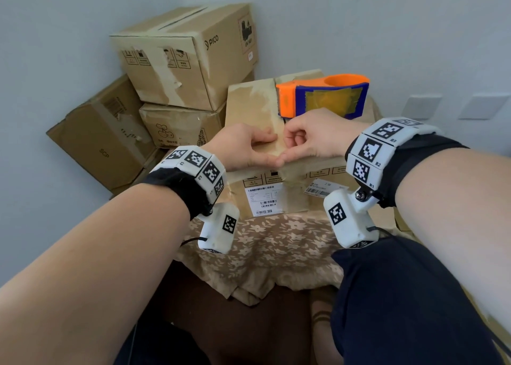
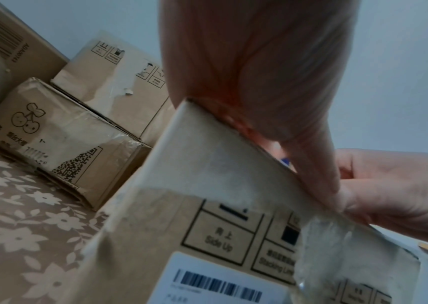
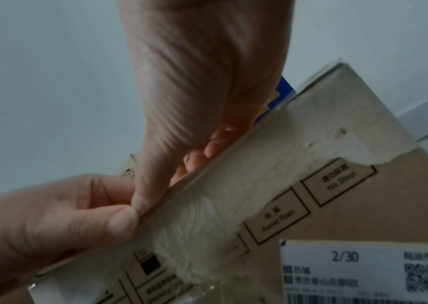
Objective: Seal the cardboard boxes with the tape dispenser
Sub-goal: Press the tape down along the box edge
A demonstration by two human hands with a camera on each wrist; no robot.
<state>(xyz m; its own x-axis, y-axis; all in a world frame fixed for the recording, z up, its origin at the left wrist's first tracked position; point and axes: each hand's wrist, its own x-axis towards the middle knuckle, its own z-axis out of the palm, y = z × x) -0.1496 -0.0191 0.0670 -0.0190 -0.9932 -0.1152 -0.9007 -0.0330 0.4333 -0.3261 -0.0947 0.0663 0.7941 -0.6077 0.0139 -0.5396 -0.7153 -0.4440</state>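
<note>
A cardboard box (image 1: 249, 107) with shipping labels stands on a floral cloth, right in front of me. An orange and blue tape dispenser (image 1: 323, 96) lies on the far part of its top, touched by neither hand. My left hand (image 1: 249, 149) and right hand (image 1: 318, 140) meet at the seam by the box's front top edge. Their fingers are curled on the top, and both thumbs touch tip to tip and press on the edge. A strip of clear tape (image 2: 350, 257) runs down the front face under the thumbs. The right wrist view shows the right thumb (image 3: 142, 197) on that edge.
More cardboard boxes are stacked at the back left: a PICO box (image 1: 179, 55) on top, a cherry-printed one (image 1: 179, 127) below, a leaning one (image 1: 102, 135) beside them. The floral cloth (image 1: 262, 240) hangs over the near edge. My dark trouser leg (image 1: 401, 295) is at lower right.
</note>
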